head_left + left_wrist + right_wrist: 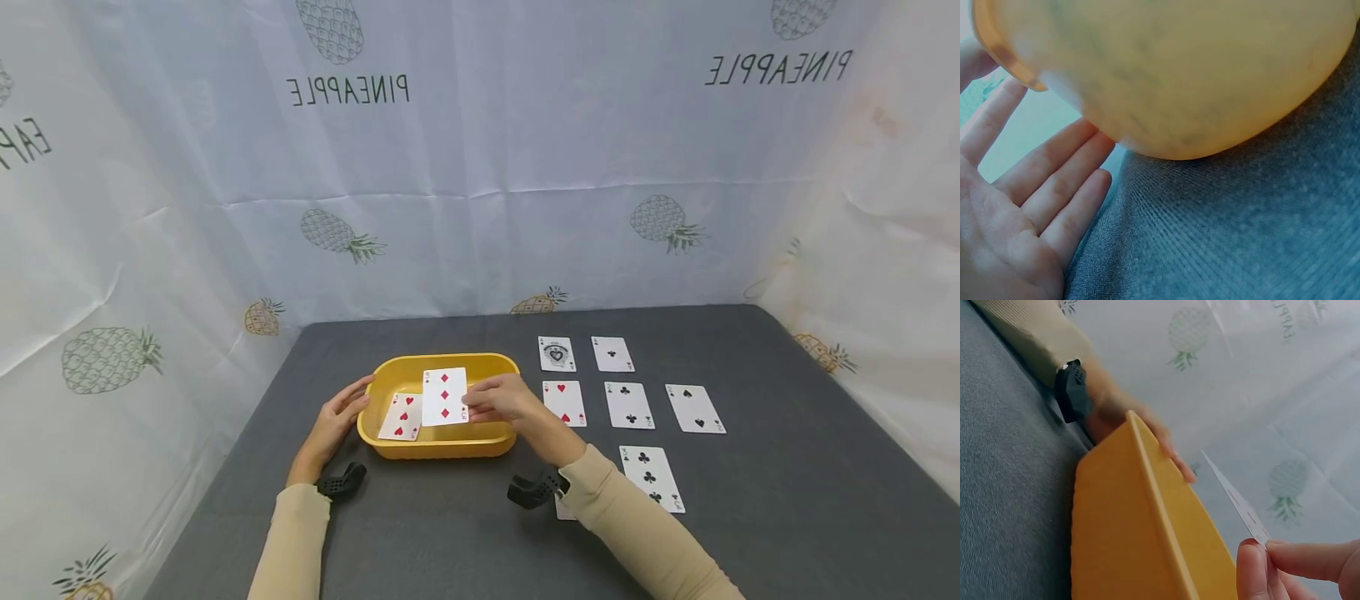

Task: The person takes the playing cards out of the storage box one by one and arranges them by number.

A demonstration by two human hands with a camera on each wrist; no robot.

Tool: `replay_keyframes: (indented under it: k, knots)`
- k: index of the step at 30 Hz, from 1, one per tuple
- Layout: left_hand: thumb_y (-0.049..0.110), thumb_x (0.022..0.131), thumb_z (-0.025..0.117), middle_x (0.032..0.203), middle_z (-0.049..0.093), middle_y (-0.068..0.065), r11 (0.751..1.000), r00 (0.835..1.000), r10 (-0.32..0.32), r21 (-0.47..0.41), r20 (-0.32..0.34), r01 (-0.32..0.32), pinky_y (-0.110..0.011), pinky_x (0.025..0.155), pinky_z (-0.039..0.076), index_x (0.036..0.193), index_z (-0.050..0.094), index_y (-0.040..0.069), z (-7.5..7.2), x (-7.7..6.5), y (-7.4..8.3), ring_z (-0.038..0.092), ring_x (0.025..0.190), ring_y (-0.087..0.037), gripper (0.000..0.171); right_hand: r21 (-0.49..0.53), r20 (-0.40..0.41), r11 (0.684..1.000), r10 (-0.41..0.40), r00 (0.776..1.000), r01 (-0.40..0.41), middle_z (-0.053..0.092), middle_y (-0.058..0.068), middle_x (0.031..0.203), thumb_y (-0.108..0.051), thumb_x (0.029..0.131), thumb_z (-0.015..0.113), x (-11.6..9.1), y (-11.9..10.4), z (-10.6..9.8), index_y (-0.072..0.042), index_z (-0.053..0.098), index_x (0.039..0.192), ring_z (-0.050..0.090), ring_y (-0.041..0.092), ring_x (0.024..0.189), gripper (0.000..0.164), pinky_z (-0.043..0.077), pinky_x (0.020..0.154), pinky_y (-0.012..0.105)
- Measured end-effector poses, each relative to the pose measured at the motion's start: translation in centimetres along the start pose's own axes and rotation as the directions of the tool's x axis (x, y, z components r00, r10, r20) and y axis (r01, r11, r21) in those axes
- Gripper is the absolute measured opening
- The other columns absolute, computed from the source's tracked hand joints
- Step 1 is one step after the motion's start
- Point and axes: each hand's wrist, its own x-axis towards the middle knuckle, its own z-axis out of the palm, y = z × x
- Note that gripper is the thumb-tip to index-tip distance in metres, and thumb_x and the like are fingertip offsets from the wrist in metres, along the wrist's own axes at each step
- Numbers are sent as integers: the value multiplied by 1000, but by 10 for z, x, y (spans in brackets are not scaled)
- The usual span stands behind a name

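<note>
My right hand (504, 398) pinches a three of diamonds playing card (445, 397) between thumb and fingers, above a yellow oval tub (442, 451). The right wrist view shows that card (1239, 503) nearly edge-on, above the tub's rim. Inside the tub lies a three of hearts (401, 417), its right edge overlapped by the held card. At the tub's left end is my left hand (334, 423). Its fairly straight fingers (1063, 187) touch the tub's outer wall (1197, 81) in the left wrist view.
Right of the tub, face-up cards lie in rows on the dark grey table (420, 533): two aces, a two of hearts (564, 403), a two of clubs (630, 406), a two of spades (695, 408) and a three of clubs (651, 478). My right wrist mostly covers another card. A pineapple-print curtain (480, 242) surrounds the table.
</note>
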Motion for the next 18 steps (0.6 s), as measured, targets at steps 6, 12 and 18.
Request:
replay_keyframes:
  k: [6, 12, 18]
  knots:
    - [26, 101, 51, 128, 51, 23, 1000, 1000, 1, 6, -6, -1, -9, 87, 48, 148, 34, 1, 0, -1, 1, 55, 107, 17, 56, -10, -58, 1000, -23, 998, 23, 65, 1, 71, -2, 87, 67, -9, 0, -21, 13, 63, 114, 63, 7, 58, 32, 58, 61, 24]
    - [29, 100, 51, 131, 50, 20, 1000, 1000, -2, 13, -1, 2, -9, 87, 48, 149, 33, 3, -1, -1, 0, 54, 109, 17, 58, -67, -94, 997, -51, 994, 44, 67, 0, 75, -6, 89, 65, -21, 2, -46, 11, 63, 115, 63, 6, 63, 31, 57, 63, 21]
    - [31, 100, 51, 130, 49, 20, 999, 999, -35, 32, -6, 35, -8, 87, 48, 150, 33, 6, 0, 0, 0, 53, 108, 18, 59, -90, -108, 994, -69, 992, 60, 68, 1, 89, -10, 91, 63, -31, 5, -74, 8, 61, 119, 64, 6, 73, 33, 57, 72, 23]
